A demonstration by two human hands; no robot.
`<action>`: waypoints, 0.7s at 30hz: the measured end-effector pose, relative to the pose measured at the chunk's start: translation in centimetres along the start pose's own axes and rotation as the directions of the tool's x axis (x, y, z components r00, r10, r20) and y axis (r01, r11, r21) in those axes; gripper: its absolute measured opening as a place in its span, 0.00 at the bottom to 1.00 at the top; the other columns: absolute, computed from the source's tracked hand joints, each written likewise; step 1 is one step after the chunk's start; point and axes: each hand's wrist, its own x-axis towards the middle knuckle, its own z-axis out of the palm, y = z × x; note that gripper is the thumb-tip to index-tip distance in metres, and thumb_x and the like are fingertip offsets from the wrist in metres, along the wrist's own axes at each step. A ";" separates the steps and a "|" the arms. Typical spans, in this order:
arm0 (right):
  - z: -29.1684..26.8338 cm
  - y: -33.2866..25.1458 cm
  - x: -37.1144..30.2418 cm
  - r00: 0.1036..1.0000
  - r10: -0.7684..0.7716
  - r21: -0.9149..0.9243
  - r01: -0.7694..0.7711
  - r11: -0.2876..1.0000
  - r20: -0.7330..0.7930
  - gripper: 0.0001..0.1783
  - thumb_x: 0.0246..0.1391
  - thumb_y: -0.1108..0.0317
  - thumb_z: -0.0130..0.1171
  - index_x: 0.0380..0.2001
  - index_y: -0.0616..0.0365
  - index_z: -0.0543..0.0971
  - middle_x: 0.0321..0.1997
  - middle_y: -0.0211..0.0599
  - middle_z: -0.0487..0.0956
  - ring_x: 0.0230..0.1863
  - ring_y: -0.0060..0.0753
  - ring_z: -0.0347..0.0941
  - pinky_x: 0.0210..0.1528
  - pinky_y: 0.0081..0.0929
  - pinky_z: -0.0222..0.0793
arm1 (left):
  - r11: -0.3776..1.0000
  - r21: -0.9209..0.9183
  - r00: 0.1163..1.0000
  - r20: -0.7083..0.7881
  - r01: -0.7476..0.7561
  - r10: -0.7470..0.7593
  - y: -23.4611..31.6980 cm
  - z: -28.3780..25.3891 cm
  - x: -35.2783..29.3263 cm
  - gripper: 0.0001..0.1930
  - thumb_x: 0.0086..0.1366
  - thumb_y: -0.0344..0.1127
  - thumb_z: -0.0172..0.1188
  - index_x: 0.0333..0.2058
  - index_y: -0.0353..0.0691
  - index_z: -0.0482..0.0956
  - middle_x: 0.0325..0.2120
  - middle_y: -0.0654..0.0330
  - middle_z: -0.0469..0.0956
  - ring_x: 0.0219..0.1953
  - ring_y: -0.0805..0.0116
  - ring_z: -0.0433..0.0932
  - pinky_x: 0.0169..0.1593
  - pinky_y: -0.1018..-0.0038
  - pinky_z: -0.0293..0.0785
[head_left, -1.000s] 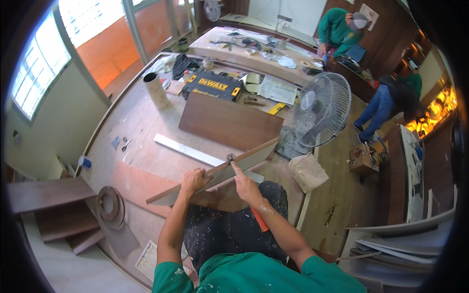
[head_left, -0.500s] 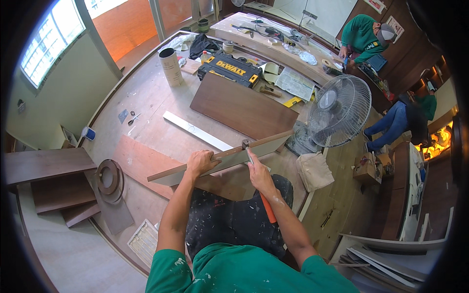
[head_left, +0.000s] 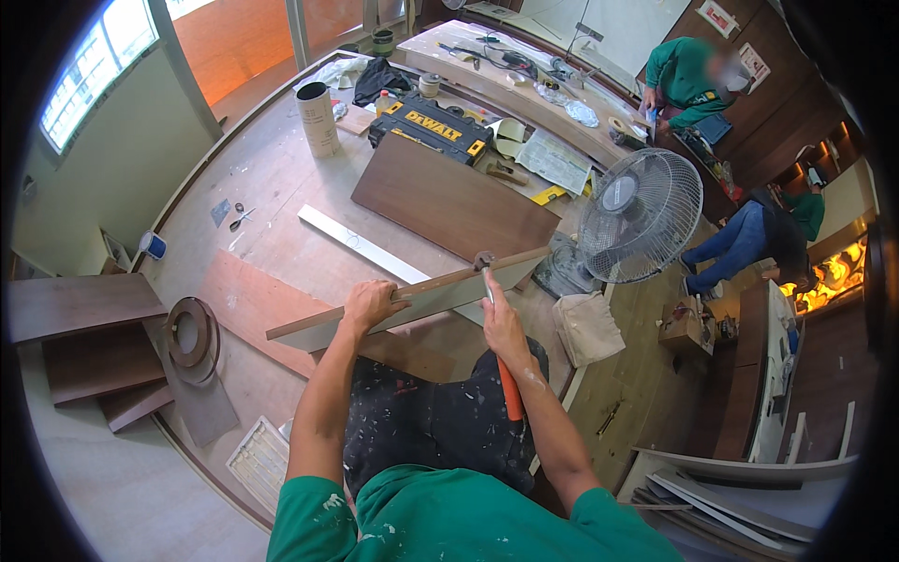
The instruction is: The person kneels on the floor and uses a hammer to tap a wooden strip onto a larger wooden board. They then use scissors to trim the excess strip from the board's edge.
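A board (head_left: 431, 298) with a brown edge and a pale face stands on its long edge, slanting across in front of my knees. My left hand (head_left: 372, 304) is closed over its upper edge, left of the middle. In my right hand (head_left: 504, 330) is a hammer (head_left: 511, 393) with an orange handle, gripped on the shaft close to the head. The hammer head is by the board's upper edge, toward the right end; whether it touches I cannot tell. Beyond the board lie a wide brown panel (head_left: 454, 199) and a narrow white strip (head_left: 361, 245).
A standing fan (head_left: 640, 215) is at the right, beside a folded cloth (head_left: 588, 330). A black-and-yellow tool case (head_left: 435, 128) and a cardboard tube (head_left: 318, 122) stand farther back. Brown boards (head_left: 89, 309) and edging rolls (head_left: 190, 332) lie left. Two people (head_left: 688, 75) are at the far right.
The hammer head has risen slightly and shifted right along the board's edge. My left hand keeps its place on the board. The whole view has shifted a little.
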 end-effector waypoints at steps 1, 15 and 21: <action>-0.2 0.8 0.4 1.000 -0.018 -0.043 0.018 0.999 -0.003 0.30 0.71 0.67 0.48 0.74 0.45 0.61 0.59 0.65 0.77 0.58 0.71 0.75 0.58 0.50 0.72 | 1.000 -0.001 1.000 0.001 -0.003 0.003 0.1 0.1 0.1 0.26 0.59 0.63 0.67 0.29 0.41 0.86 0.29 0.51 0.85 0.36 0.51 0.85 0.43 0.58 0.79; -6.3 6.9 4.4 0.980 -0.179 -0.129 0.168 0.977 -0.083 0.30 0.71 0.66 0.48 0.74 0.42 0.62 0.56 0.67 0.78 0.56 0.67 0.78 0.55 0.47 0.73 | 1.000 0.005 1.000 -0.002 -0.003 0.003 0.5 -0.4 0.6 0.27 0.60 0.63 0.66 0.28 0.40 0.84 0.30 0.50 0.85 0.38 0.50 0.84 0.44 0.58 0.79; -7.0 7.9 3.9 0.984 -0.133 -0.094 0.122 0.988 -0.118 0.29 0.72 0.66 0.48 0.74 0.42 0.62 0.52 0.66 0.80 0.51 0.66 0.80 0.52 0.45 0.74 | 1.000 -0.026 1.000 0.003 -0.007 0.007 0.6 -0.5 0.7 0.26 0.60 0.60 0.67 0.28 0.37 0.82 0.31 0.49 0.83 0.38 0.48 0.83 0.44 0.55 0.77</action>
